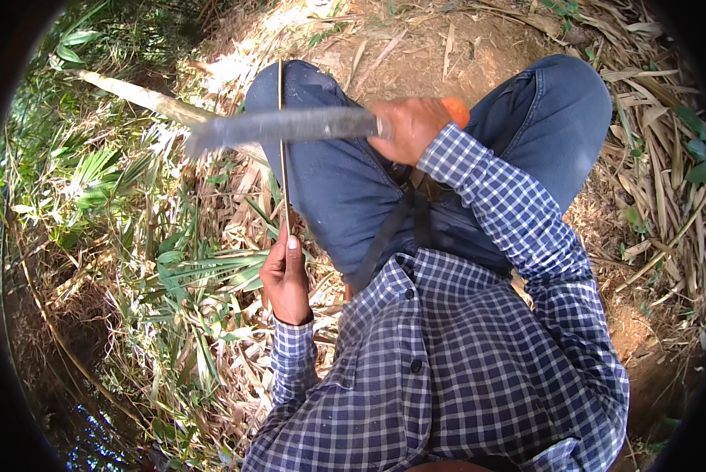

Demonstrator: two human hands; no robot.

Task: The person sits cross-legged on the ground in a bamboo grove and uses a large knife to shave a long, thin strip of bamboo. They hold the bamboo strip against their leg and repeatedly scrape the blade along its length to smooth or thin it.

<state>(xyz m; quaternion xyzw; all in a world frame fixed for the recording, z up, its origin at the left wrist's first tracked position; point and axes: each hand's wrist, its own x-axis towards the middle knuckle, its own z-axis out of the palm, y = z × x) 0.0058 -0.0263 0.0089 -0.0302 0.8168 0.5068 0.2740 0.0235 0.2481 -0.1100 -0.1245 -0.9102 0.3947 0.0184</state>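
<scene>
My right hand [412,130] is wrapped round the orange handle of a machete [290,126], over my lap. The broad grey blade is smeared by motion and points left across my left thigh. Pinched between the thumb and fingers of my left hand [287,275] is a thin, pale strip [284,181], perhaps split cane or bamboo. It runs up from my hand, over the blue trousers at my left knee. The blade crosses the strip in the picture; whether the two touch I cannot tell.
A thick pale pole [144,96] lies on the left, partly behind the blade. Green leaves [97,177] and cut fronds cover the ground there. Dry husks [667,157] lie along the right side, and bare brown soil [447,55] shows beyond my knees.
</scene>
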